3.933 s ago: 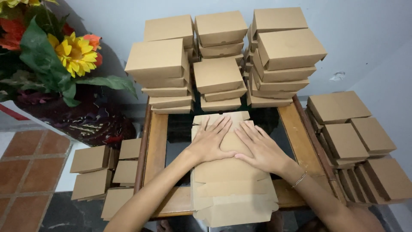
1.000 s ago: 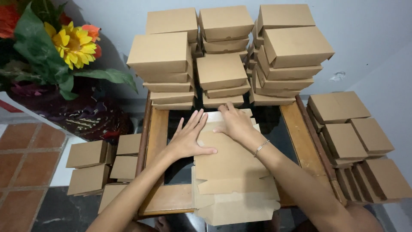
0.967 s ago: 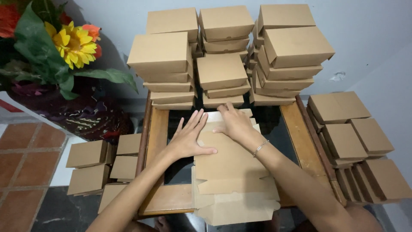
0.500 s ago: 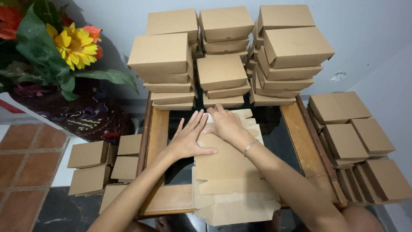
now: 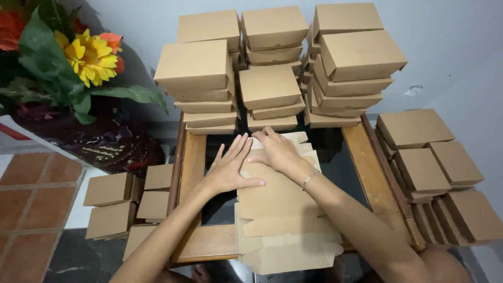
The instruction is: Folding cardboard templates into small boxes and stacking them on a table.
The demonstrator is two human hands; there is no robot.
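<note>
Currently both hands rest flat on the top sheet of a stack of unfolded cardboard box blanks [image 5: 283,209] lying on the dark-topped wooden table [image 5: 194,157]. Left hand [image 5: 230,167] is spread, palm down, fingers fanned toward the far edge, thumb pressing the sheet's left margin; right hand [image 5: 275,149] lies curled over the far end of the sheet, fingertips bent at its flap — neither clasps anything, both press. Progress, judged from the layout: many folded boxes [image 5: 272,68] already stand in three stacks at the back of the table, more closed boxes [image 5: 429,162] sit to the right and smaller ones [image 5: 126,196] on the floor to the left; the blank under the hands is not yet erected, and several flat blanks remain beneath it. Against the frame half a second ago — the right hand has drawn back slightly toward the left hand and its fingers have curled more; left hand and stack unchanged. Sunflower bouquet [image 5: 84,57] at upper left.
</note>
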